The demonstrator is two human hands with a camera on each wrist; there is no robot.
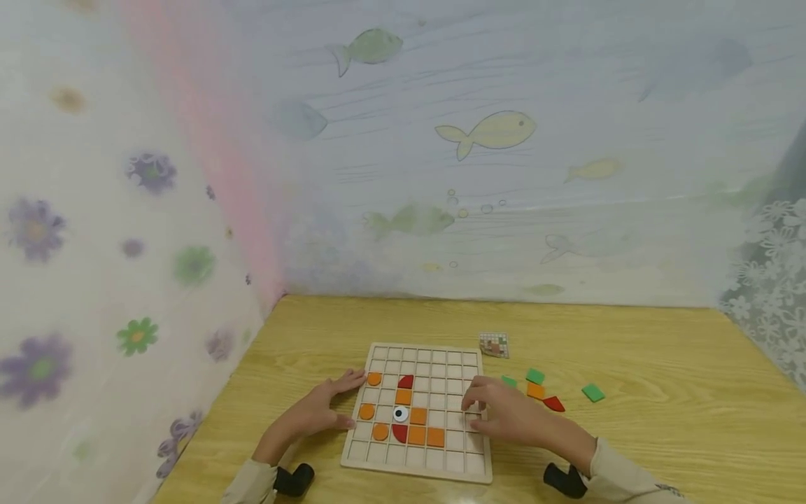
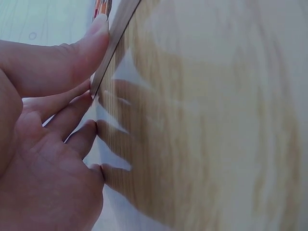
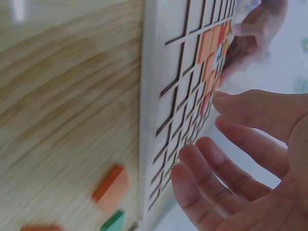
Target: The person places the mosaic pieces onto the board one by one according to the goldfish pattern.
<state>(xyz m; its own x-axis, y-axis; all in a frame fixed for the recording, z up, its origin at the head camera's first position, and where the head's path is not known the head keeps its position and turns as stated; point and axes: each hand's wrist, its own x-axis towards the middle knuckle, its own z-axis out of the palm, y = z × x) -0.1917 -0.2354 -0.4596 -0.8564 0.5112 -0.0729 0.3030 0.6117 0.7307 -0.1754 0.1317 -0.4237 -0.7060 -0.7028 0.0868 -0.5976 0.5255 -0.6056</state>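
Observation:
A pale wooden grid board lies on the table, with orange discs, orange squares, red rounded pieces and a white eye disc in its cells. At the board's left edge is my left hand; its thumb touches that edge and its fingertips rest on the tabletop. My right hand hovers over the right-hand columns, fingers loosely bent. In the right wrist view, nothing sits between its thumb and fingers.
Right of the board lie green squares, an orange square and a red piece. Behind its far right corner is a small picture card. Curtains printed with fish and flowers stand behind and left of the wooden table.

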